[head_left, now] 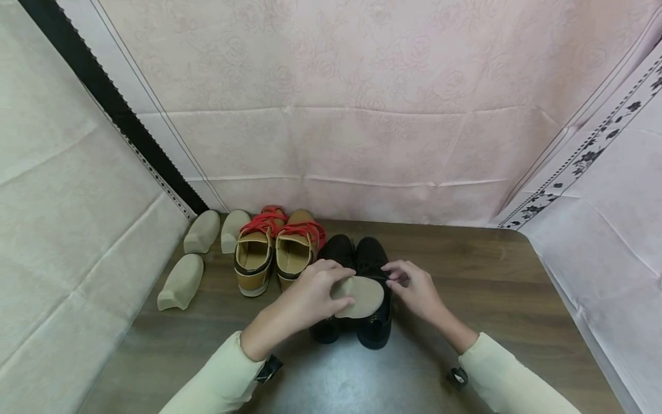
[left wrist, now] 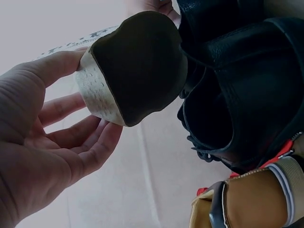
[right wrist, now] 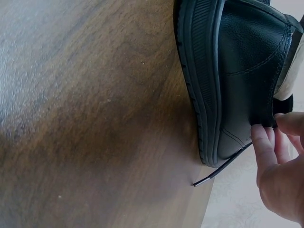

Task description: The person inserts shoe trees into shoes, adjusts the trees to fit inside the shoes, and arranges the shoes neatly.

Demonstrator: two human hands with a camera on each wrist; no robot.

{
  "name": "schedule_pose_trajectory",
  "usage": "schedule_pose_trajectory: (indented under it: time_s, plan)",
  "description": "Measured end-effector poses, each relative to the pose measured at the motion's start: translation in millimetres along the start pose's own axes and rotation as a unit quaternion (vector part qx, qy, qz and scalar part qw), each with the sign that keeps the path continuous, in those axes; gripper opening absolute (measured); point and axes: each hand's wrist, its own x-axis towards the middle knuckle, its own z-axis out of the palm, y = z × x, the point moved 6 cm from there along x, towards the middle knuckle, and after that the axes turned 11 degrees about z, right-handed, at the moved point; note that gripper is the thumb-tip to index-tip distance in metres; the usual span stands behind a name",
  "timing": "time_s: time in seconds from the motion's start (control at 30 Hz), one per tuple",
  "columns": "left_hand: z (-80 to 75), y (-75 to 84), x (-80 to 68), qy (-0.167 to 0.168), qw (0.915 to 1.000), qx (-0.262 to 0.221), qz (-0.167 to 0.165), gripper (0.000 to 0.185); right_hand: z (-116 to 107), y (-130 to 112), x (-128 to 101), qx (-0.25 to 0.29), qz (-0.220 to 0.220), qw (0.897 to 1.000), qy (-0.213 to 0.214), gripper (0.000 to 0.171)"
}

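- Your worktop (head_left: 491,276) is dark wood grain, with a dull glare patch at 6 o'clock.
- Pale pink rose-embossed cloth (head_left: 362,115) hangs behind it; a floral-bordered sheet (head_left: 610,190) closes 3 o'clock, and plain cream fabric (head_left: 62,230) 9 o'clock.
- Your left hand (head_left: 310,296) has its fingers curled round a beige shoe insert (head_left: 359,296), held over the black shoes (head_left: 369,322) at centre.
- Your right hand (head_left: 416,290) pinches the right black shoe's collar.
- Tan shoes with red laces (head_left: 276,250) stand at 11 o'clock, three spare inserts (head_left: 199,253) beside them.
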Motion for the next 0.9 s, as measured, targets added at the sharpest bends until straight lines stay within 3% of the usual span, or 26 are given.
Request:
schedule_pose_trajectory:
  time_s: [0.9]
  plan:
    - [24.8,16.5,20.7,-0.01,0.9978,0.062,0.02,0.046,-1,1,1,-0.005,-0.011,1.0,-0.005,0.029]
